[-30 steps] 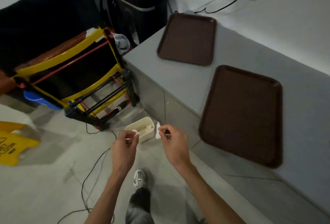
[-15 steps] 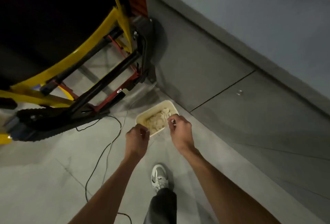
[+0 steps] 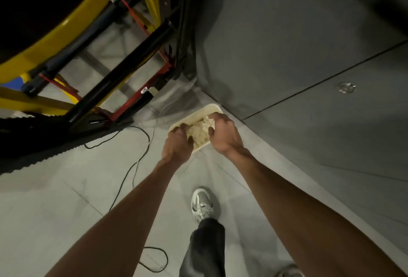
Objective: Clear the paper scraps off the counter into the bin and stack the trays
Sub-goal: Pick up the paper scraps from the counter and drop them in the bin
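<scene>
1. Your right hand (image 3: 223, 135) is reaching down into the bin (image 3: 207, 107), its fingers and thumb curling round the top of the paper scraps (image 3: 198, 133) heaped inside.
2. Your left hand (image 3: 177, 144) is hanging over the bin's near left corner with its fingers curled under. Whether they are pinching a scrap or only touching the rim, I cannot tell.
3. The paper scraps are lying in the bin, directly between your two hands, filling it close to the rim.
4. The bin is sitting on the floor (image 3: 66, 199), with its far right side tucked just beside the grey cabinet front (image 3: 287, 44). That side is giving you no room.
5. To the bin's far left, the black and yellow cart frame (image 3: 55, 40) is standing near, its red lower bar closest.
6. Thin cables (image 3: 132, 166) are trailing across the floor to the left of the bin, passing under your left forearm.
7. Your shoe (image 3: 202, 205) is standing on the near side of the bin, apart from it, and open floor is lying around it.
</scene>
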